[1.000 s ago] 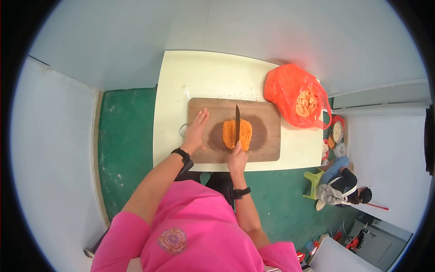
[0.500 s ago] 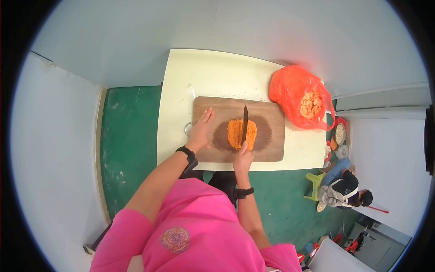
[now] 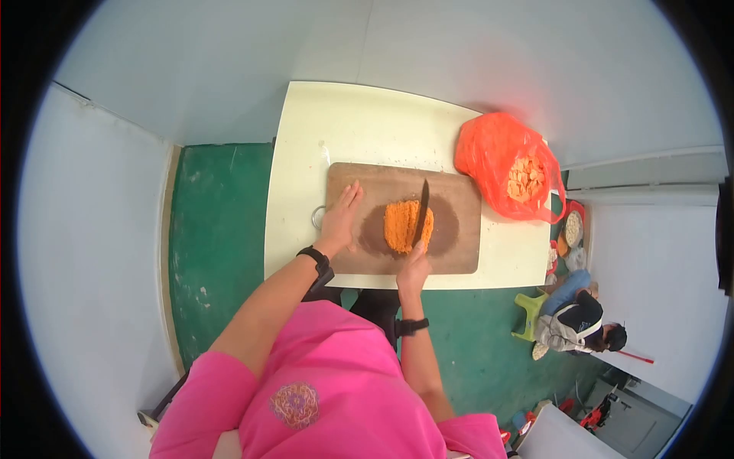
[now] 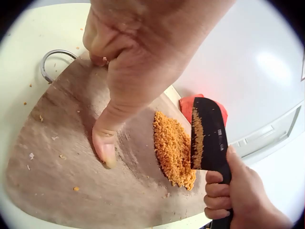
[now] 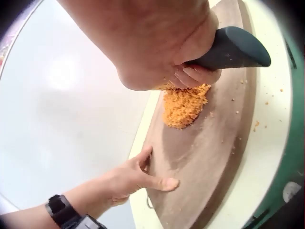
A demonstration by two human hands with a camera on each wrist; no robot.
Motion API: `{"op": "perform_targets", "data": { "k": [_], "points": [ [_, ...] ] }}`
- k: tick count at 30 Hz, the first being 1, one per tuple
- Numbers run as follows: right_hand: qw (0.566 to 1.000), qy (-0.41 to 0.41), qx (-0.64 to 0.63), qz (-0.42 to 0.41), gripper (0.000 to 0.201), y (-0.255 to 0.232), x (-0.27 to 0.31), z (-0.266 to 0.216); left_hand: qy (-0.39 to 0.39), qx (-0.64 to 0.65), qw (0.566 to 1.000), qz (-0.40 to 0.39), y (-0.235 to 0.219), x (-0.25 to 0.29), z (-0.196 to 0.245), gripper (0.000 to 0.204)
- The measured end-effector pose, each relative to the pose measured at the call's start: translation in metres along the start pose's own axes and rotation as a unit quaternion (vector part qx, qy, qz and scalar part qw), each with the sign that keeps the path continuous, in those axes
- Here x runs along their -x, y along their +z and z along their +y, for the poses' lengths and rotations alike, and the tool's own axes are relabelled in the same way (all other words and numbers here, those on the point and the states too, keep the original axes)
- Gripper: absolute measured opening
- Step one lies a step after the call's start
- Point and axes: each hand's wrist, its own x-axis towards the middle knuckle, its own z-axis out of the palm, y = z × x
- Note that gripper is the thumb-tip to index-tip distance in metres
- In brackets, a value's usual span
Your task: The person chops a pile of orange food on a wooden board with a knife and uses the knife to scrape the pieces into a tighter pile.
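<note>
Finely chopped orange food point(image 3: 399, 226) lies in a flattened heap on the wooden cutting board point(image 3: 344, 260), inside a damp dark patch. My right hand point(image 3: 414, 271) grips the black handle of a wide-bladed knife point(image 3: 423, 206) over the heap's right part; orange crumbs cling to the blade point(image 4: 209, 138) in the left wrist view. With fingers extended, my left hand point(image 3: 337, 223) rests on the board's left part, its thumb pressed on the wood in the left wrist view. The right wrist view shows the dark knife handle point(image 5: 233, 50) in the right fist.
On the table point(image 3: 306, 122), a red plastic bag point(image 3: 489, 153) of orange pieces stands at the back right. A metal ring point(image 3: 317, 218) juts from the board's left edge. Beyond the table, a seated person point(image 3: 569, 321) is at the right, near a green stool point(image 3: 527, 315).
The knife has shifted rightward across the heap and its blade now leans further to the right. The left hand keeps its place on the board.
</note>
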Motion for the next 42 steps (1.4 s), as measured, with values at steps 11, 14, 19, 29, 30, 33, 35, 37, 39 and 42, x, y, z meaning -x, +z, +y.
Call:
{"op": "perform_targets", "data": {
  "k": [11, 14, 19, 29, 30, 33, 35, 37, 39, 42],
  "points": [
    [1.0, -0.018, -0.016, -0.008, 0.068, -0.005, -0.009, -0.006, -0.012, -0.016, 1.0, -0.006, -0.004, -0.004, 0.005, 0.148],
    [1.0, -0.011, -0.022, 0.005, 0.068, -0.008, -0.003, -0.011, -0.003, -0.013, 1.0, -0.007, -0.003, -0.004, 0.002, 0.146],
    [1.0, -0.009, 0.015, -0.023, 0.069, -0.004, -0.008, -0.007, -0.01, -0.019, 1.0, -0.007, -0.002, -0.007, 0.005, 0.148],
    [0.999, 0.006, -0.031, 0.009, 0.073, -0.002, -0.003, -0.009, -0.011, -0.019, 1.0, -0.009, -0.003, -0.006, 0.002, 0.147],
    [0.999, 0.005, -0.039, 0.001, 0.073, -0.001, -0.003, -0.006, -0.015, -0.017, 1.0, -0.011, -0.001, -0.004, 0.0, 0.147],
    [0.999, -0.003, 0.016, -0.035, 0.068, 0.002, -0.004, -0.005, -0.007, -0.006, 1.0, 0.014, 0.001, -0.004, 0.003, 0.147],
    [1.0, -0.009, 0.01, -0.023, 0.068, 0.0, -0.005, -0.007, -0.015, -0.008, 1.0, -0.004, -0.003, -0.005, 0.002, 0.147],
    [1.0, -0.014, 0.009, -0.018, 0.069, -0.002, -0.001, -0.013, -0.011, -0.004, 1.0, 0.005, -0.002, -0.004, 0.001, 0.147],
    [1.0, -0.021, -0.017, -0.017, 0.069, -0.009, 0.004, -0.023, -0.006, 0.001, 1.0, 0.011, 0.0, -0.003, 0.001, 0.147],
    [0.998, 0.002, -0.02, -0.067, 0.074, -0.004, 0.011, -0.029, -0.007, -0.002, 1.0, 0.009, -0.003, -0.004, 0.003, 0.147]
  ]
}}
